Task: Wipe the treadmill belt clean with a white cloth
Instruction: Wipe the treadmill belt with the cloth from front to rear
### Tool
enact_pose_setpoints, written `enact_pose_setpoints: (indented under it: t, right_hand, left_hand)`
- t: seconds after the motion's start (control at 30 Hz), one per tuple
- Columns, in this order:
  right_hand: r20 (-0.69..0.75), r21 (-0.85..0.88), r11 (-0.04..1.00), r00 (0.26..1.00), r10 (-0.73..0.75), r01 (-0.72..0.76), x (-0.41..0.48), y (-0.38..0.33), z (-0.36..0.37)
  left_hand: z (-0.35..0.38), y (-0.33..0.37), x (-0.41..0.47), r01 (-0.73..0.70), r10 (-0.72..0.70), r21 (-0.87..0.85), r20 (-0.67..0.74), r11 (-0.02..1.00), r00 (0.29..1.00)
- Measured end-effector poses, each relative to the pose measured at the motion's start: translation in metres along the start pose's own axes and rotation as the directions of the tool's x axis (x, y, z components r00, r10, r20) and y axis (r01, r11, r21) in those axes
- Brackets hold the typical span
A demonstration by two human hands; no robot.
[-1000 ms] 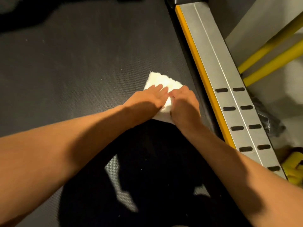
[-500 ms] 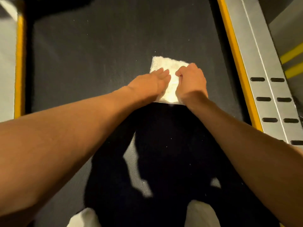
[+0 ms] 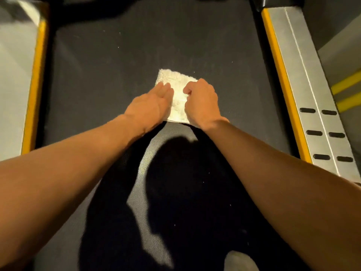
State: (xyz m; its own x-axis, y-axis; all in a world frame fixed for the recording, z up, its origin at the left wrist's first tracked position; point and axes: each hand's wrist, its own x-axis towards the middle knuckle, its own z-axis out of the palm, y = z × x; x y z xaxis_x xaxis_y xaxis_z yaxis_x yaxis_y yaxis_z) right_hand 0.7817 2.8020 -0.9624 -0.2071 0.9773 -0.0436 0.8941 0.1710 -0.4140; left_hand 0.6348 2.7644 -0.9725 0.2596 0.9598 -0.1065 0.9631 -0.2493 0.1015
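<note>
While the white cloth [image 3: 178, 90] lay near the middle of the treadmill belt [image 3: 117, 65], the left hand [image 3: 150, 108] pressed it with flat, straight fingers and the right hand [image 3: 203, 100] gripped it with curled fingers. The left yellow strip [image 3: 34, 90] and the right yellow strip [image 3: 283, 85] were both well apart from the cloth, with dark belt between.

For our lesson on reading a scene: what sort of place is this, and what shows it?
Probably a gym or home workout room: a dark treadmill belt, with a white cloth on it, runs between metal side rails edged with yellow strips.
</note>
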Motion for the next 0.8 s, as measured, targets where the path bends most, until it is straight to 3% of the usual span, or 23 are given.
enact_pose_setpoints:
  t: [0.13, 0.27, 0.4, 0.57, 0.7, 0.8]
  right_hand:
    - [0.083, -0.011, 0.995, 0.991, -0.101, 0.102, -0.032, -0.017, 0.022]
    - [0.036, 0.01, 0.997, 0.996, -0.077, 0.077, -0.008, -0.023, 0.012]
    - [-0.001, 0.005, 0.996, 0.996, -0.085, 0.085, -0.006, -0.036, 0.013]
    - [0.11, -0.094, 0.976, 0.976, -0.186, 0.196, -0.039, -0.039, 0.029]
    - [0.074, -0.089, 0.983, 0.985, -0.156, 0.163, -0.006, -0.06, 0.022]
    - [0.113, -0.079, 0.984, 0.982, -0.153, 0.162, -0.008, -0.082, 0.03]
  left_hand:
    - [0.011, -0.014, -0.036, -0.055, 0.05, 0.062, 0.077, 0.997, 0.996]
    - [0.001, -0.032, -0.031, -0.079, 0.068, 0.065, 0.16, 0.995, 0.985]
    - [-0.01, -0.026, -0.025, 0.019, -0.025, 0.039, 0.158, 0.999, 0.987]
    - [0.013, -0.036, -0.06, -0.052, 0.045, 0.061, 0.117, 0.997, 0.992]
    - [0.005, -0.056, -0.064, 0.085, -0.089, 0.054, 0.088, 0.995, 0.992]
    - [-0.004, -0.056, -0.066, 0.124, -0.137, 0.087, 0.151, 0.988, 0.979]
